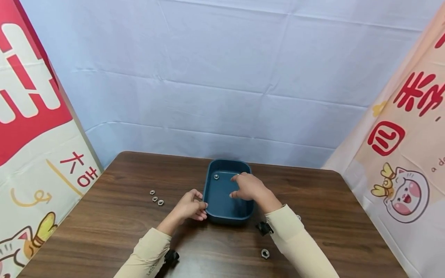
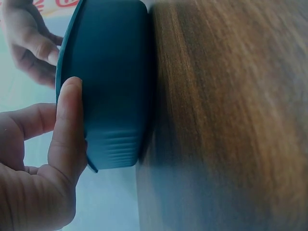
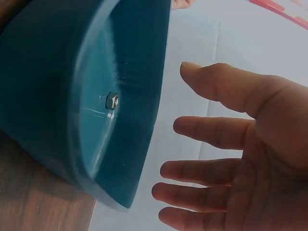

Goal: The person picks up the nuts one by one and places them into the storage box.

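A blue rectangular bin [image 1: 226, 219] stands near the table's far edge, one metal hex nut [image 1: 216, 177] on its floor. My left hand [image 1: 189, 205] pinches the bin's left rim; in the left wrist view one finger [image 2: 71, 110] lies along the outer wall. Over the bin's right side hovers my right hand [image 1: 248, 186]. In the right wrist view its fingers [image 3: 202, 172] are spread and hold nothing, and the nut [image 3: 112, 100] shows inside the bin. The right hand hides part of the bin's floor in the head view.
Three hex nuts [image 1: 155, 199] lie left of the bin on the brown wooden table [image 1: 114, 216]. Another nut [image 1: 265, 253] is at the front right, and one more [image 1: 298, 217] peeks out beside the right sleeve. A pale cloth [image 1: 215, 77] hangs behind the table.
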`<control>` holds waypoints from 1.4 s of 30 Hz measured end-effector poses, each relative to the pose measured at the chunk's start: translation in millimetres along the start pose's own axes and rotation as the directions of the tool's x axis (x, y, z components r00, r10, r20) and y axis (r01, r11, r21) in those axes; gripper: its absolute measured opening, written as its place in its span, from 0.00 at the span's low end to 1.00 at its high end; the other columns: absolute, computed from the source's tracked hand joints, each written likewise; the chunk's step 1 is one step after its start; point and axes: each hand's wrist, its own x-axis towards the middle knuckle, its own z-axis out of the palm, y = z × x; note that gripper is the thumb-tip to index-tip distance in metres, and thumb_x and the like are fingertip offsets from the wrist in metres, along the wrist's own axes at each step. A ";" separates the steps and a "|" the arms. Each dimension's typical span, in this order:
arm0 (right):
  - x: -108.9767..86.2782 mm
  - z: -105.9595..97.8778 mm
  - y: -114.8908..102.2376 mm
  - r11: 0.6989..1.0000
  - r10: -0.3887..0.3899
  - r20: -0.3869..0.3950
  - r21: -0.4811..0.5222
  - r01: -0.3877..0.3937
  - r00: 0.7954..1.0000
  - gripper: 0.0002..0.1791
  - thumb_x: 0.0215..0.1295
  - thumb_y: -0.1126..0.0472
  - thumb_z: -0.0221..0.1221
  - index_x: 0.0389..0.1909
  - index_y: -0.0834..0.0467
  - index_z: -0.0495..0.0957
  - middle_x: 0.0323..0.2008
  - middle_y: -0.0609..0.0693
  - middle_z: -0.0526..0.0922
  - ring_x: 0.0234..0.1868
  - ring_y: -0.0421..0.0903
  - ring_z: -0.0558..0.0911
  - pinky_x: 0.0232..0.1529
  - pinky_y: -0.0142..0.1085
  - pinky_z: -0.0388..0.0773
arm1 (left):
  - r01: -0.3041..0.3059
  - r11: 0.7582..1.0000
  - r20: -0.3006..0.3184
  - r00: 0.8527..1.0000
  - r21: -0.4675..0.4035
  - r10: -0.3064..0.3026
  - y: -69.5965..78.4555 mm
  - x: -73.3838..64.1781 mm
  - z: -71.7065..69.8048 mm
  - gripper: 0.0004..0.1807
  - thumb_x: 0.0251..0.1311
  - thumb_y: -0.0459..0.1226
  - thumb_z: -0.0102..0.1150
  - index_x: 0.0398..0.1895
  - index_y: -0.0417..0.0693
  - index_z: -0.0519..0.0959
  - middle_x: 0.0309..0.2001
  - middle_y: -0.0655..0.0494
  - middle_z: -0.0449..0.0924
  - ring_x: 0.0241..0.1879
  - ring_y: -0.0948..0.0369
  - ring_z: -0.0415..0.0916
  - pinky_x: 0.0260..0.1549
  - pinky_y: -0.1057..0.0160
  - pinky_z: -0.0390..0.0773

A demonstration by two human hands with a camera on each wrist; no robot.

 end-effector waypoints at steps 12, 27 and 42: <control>-30.0 0.6 14.8 1.000 0.008 -0.028 -0.004 -0.008 1.000 0.28 0.56 0.53 0.65 0.57 0.61 0.73 0.51 0.60 0.74 0.50 0.54 0.75 0.47 0.47 0.74 | 0.000 1.000 0.015 1.000 0.002 0.000 -2.5 2.6 -2.0 0.14 0.60 0.25 0.51 0.45 0.31 0.59 0.20 0.43 0.78 0.17 0.57 0.77 0.18 0.61 0.80; -62.7 4.3 30.0 0.999 0.010 -0.057 0.046 -0.008 0.998 0.27 0.55 0.54 0.66 0.55 0.62 0.75 0.51 0.59 0.74 0.48 0.53 0.75 0.47 0.48 0.74 | 0.009 1.000 0.007 1.000 0.000 -0.009 3.6 -3.2 -0.7 0.15 0.60 0.26 0.53 0.44 0.33 0.59 0.20 0.44 0.78 0.16 0.58 0.77 0.17 0.61 0.80; -87.7 17.0 45.2 0.993 0.022 -0.032 0.113 -0.019 0.999 0.27 0.55 0.55 0.66 0.55 0.62 0.74 0.56 0.64 0.70 0.55 0.59 0.71 0.51 0.52 0.71 | -0.011 1.000 0.032 0.999 0.002 0.010 23.9 -20.0 2.4 0.15 0.60 0.26 0.52 0.44 0.29 0.58 0.21 0.43 0.77 0.18 0.57 0.77 0.20 0.60 0.81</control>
